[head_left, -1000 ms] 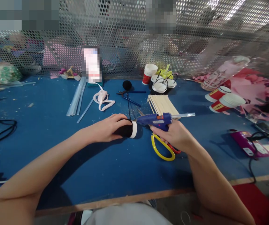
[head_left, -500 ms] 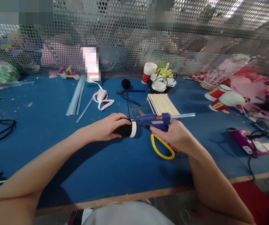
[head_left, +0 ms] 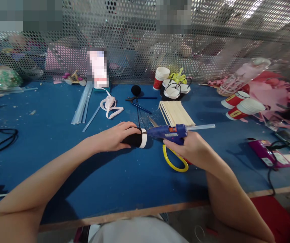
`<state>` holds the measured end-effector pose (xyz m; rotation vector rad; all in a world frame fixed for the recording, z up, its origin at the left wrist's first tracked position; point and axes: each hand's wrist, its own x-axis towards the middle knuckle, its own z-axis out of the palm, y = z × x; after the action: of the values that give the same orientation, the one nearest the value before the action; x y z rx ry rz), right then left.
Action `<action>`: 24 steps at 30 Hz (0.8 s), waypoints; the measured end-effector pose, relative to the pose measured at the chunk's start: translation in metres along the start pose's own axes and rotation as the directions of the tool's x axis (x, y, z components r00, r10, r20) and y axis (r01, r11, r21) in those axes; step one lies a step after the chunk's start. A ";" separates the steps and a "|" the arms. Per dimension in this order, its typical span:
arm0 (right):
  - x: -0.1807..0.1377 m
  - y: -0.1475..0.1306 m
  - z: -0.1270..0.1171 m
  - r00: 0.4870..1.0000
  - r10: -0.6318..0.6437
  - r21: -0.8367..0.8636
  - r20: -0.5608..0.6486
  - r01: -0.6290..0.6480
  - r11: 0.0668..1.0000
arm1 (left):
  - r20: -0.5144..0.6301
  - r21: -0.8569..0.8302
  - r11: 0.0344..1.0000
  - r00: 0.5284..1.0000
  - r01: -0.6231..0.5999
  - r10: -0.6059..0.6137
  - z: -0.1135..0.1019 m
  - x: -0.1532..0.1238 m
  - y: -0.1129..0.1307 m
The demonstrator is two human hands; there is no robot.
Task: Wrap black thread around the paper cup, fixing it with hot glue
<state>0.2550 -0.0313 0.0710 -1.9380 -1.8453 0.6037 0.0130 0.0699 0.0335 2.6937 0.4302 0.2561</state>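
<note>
My left hand (head_left: 114, 136) is wrapped round a black cup with a white rim (head_left: 137, 141), lying on its side on the blue table (head_left: 124, 179). My right hand (head_left: 193, 148) grips a blue glue gun (head_left: 169, 132) with a clear glue stick sticking out of its back. The gun's nozzle points left and touches the cup's white rim. Yellow-handled scissors (head_left: 174, 162) lie just under my right hand.
A stack of wooden sticks (head_left: 176, 113) lies behind the gun. Further back are clear glue sticks (head_left: 83, 103), a white ribbon (head_left: 109, 104), a black pom-pom (head_left: 136, 90), paper cups (head_left: 161, 78) and red cups (head_left: 243, 108). A purple device (head_left: 266, 153) with a cable sits right. Mesh wall behind.
The glue gun has tipped slightly lower and shifted a little to the right, its nozzle staying at the cup's rim. My left hand and the cup have hardly moved.
</note>
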 end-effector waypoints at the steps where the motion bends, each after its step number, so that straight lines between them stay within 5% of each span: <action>1: 0.000 0.000 0.000 1.000 -0.008 -0.004 -0.003 0.008 1.000 | -0.004 -0.001 1.000 1.000 -0.002 0.002 0.000 0.000 0.000; 6: 0.001 0.001 0.002 0.996 -0.056 -0.064 -0.074 0.052 0.997 | 0.002 -0.006 1.000 1.000 0.004 -0.004 -0.001 0.000 0.002; 14: -0.005 0.020 -0.003 0.918 -0.396 -0.357 0.015 0.375 0.855 | 0.005 -0.021 1.000 1.000 0.006 -0.006 0.000 0.000 0.000; 21: -0.005 0.020 0.002 0.856 -0.518 -0.448 -0.014 0.457 0.768 | -0.003 -0.035 0.999 1.000 0.010 -0.010 0.000 -0.001 -0.001; 24: -0.007 0.019 0.004 0.880 -0.472 -0.399 -0.041 0.419 0.815 | -0.009 -0.046 0.999 1.000 0.005 -0.005 -0.001 -0.001 -0.002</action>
<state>0.2679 -0.0398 0.0572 -1.5985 -2.3458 -0.0483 0.0114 0.0714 0.0333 2.6469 0.4286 0.2730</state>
